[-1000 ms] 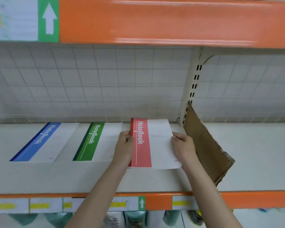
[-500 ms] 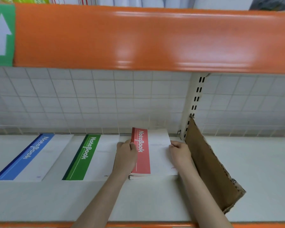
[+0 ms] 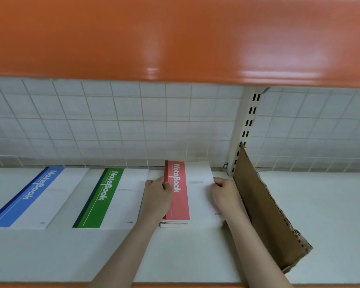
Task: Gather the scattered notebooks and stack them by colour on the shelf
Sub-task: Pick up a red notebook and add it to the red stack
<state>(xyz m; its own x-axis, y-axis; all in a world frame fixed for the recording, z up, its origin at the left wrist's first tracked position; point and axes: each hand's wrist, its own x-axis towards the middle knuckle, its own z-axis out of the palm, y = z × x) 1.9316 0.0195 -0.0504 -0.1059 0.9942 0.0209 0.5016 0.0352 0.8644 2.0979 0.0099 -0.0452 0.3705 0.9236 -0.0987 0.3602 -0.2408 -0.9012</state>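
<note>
Head view: over the last second the red notebook stack (image 3: 183, 194) has slid deeper, its far edge now against the wire back of the shelf (image 3: 320, 204). Left hand (image 3: 157, 196) grips its spine side, right hand (image 3: 224, 194) pinches the opposite edge. I'd judge the red pile nearly placed. Counted: 3 piles, namely 1 blue notebook (image 3: 27, 200), 1 green notebook (image 3: 104, 198), and 1 red; 1 cardboard divider (image 3: 264, 215).

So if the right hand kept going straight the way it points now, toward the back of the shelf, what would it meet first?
Probably the wire grid back panel. The right hand grips the right edge of the red notebook stack, with only bare shelf ahead of it. The cardboard divider stands just to its right; depth is unclear.
</note>
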